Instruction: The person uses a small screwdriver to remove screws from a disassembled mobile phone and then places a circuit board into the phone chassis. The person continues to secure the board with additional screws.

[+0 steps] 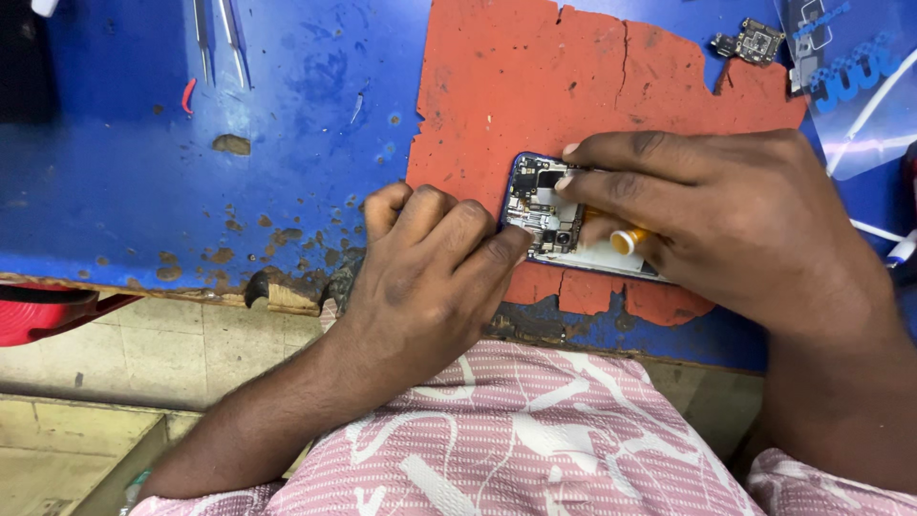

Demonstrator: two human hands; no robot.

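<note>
- The right hand grips a small yellow-handled screwdriver, fingers pressed onto the opened phone.
- The left hand is curled, its fingertips pinching the phone's near edge.
- The phone lies on a cracked red mat over the worn blue bench.
- Tweezers and a loose circuit board sit well apart.
</note>
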